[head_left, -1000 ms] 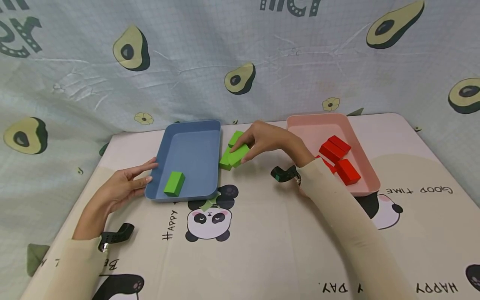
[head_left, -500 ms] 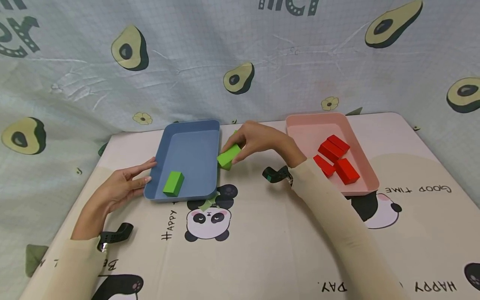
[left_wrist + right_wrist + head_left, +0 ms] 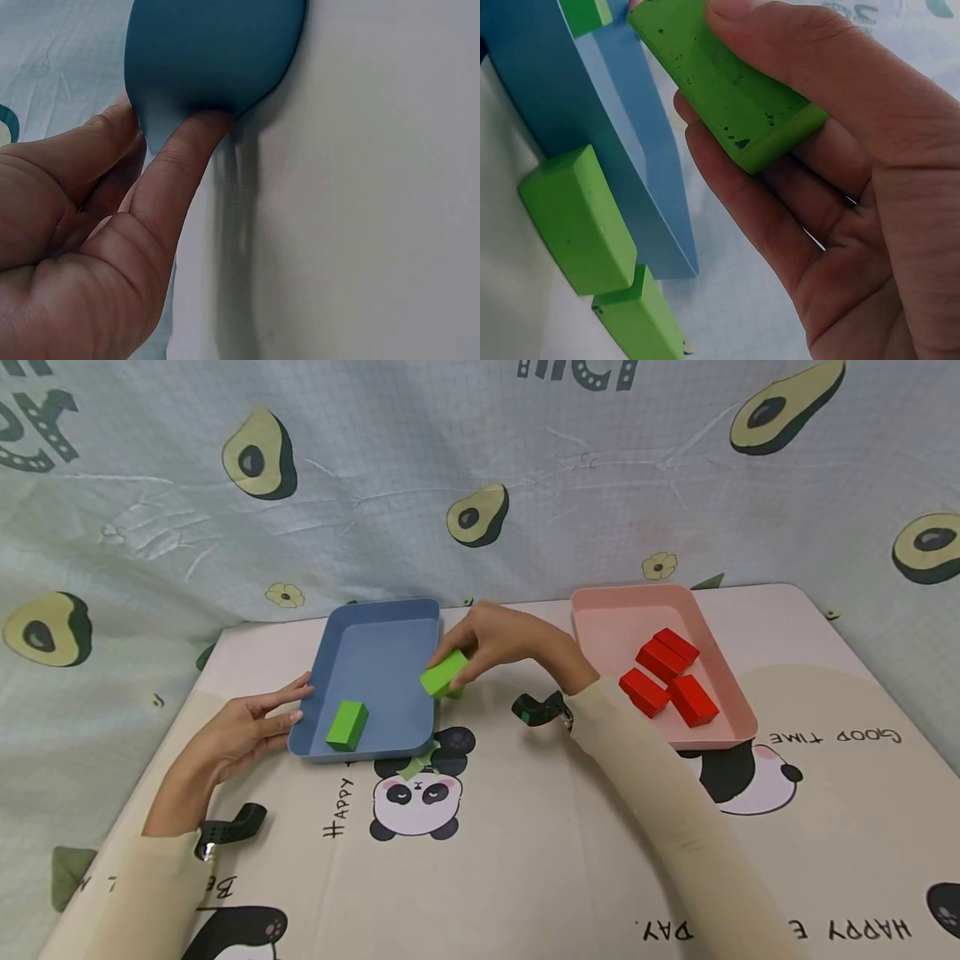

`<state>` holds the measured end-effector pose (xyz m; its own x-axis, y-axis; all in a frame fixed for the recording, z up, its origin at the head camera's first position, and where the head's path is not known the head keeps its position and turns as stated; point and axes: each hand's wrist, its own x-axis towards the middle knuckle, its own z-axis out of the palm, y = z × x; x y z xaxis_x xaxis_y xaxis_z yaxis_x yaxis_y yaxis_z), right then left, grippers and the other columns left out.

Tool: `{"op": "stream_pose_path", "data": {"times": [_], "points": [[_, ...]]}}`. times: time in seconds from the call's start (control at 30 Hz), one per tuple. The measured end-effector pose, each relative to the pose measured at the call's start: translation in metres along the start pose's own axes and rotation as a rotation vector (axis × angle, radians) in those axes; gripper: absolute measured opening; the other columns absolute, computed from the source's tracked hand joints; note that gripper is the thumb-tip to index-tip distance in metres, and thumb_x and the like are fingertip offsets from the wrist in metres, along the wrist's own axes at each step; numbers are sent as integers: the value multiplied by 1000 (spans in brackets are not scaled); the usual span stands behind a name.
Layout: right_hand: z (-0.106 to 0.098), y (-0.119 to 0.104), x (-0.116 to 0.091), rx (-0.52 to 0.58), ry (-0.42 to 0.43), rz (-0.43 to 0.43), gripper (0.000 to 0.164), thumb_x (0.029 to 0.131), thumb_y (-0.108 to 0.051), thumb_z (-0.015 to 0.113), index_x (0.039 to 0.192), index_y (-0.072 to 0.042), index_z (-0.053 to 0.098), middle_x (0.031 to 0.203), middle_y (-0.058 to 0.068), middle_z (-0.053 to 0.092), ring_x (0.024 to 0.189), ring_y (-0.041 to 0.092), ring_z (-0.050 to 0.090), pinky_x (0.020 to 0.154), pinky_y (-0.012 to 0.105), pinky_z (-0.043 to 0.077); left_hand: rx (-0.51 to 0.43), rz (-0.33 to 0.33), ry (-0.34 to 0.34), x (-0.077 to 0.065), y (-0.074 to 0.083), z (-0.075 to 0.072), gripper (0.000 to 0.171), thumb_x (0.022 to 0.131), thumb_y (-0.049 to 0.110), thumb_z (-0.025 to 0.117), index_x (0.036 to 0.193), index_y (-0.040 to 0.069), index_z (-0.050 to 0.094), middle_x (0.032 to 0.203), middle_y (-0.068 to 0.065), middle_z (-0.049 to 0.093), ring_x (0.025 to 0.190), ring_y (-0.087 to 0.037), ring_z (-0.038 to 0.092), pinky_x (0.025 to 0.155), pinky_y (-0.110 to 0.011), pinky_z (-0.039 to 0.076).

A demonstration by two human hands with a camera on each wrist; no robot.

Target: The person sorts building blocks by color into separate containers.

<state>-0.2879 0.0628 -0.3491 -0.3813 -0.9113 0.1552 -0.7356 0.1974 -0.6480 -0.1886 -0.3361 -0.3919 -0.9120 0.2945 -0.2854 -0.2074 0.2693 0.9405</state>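
My right hand point(image 3: 502, 639) pinches a green block point(image 3: 444, 675) between thumb and fingers at the right wall of the blue tray point(image 3: 378, 693). The right wrist view shows dark specks on the held block point(image 3: 727, 82), with fingers beneath it. Outside the tray wall, two more green blocks point(image 3: 581, 217) lie on the table; my hand mostly hides them in the head view. Inside the tray, near its front left, lies another green block point(image 3: 347, 727). My left hand point(image 3: 243, 731) touches the tray's left side with extended fingers; in the left wrist view a fingertip meets the tray wall point(image 3: 217, 52).
A pink tray point(image 3: 611, 610) holds several red blocks point(image 3: 693, 700) at the back right. The table cover point(image 3: 525, 860) carries printed pandas and lettering. An avocado-patterned cloth point(image 3: 375, 443) hangs behind the table.
My right hand has moved left with the green block, from above the other green blocks to the blue tray's right edge. My left hand stays against the tray.
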Motion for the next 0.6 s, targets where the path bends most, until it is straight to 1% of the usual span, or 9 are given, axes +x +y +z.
{"op": "stream_pose_path", "data": {"times": [0.2, 0.43, 0.6], "points": [[2, 2, 5, -12, 2, -10, 39, 83, -19, 86, 119, -9, 77, 105, 1, 76, 80, 10, 61, 70, 24, 50, -16, -18, 6, 1, 1, 0, 65, 101, 10, 63, 157, -1, 30, 170, 2, 9, 119, 16, 51, 90, -19, 55], [7, 2, 13, 33, 6, 0, 39, 81, -17, 88, 118, -8, 77, 109, 2, 77, 88, 11, 66, 79, 24, 55, 4, -15, 6, 1, 1, 0, 65, 102, 11, 62, 157, -1, 30, 170, 2, 9, 120, 17, 49, 92, -19, 54], [11, 1, 19, 54, -5, -5, 39, 82, -18, 87, 118, -8, 77, 106, 1, 77, 85, 11, 65, 77, 24, 54, 6, -11, 4, 0, 1, 0, 64, 102, 11, 62, 157, -1, 31, 170, 1, 9, 120, 17, 50, 92, -20, 54]]}}
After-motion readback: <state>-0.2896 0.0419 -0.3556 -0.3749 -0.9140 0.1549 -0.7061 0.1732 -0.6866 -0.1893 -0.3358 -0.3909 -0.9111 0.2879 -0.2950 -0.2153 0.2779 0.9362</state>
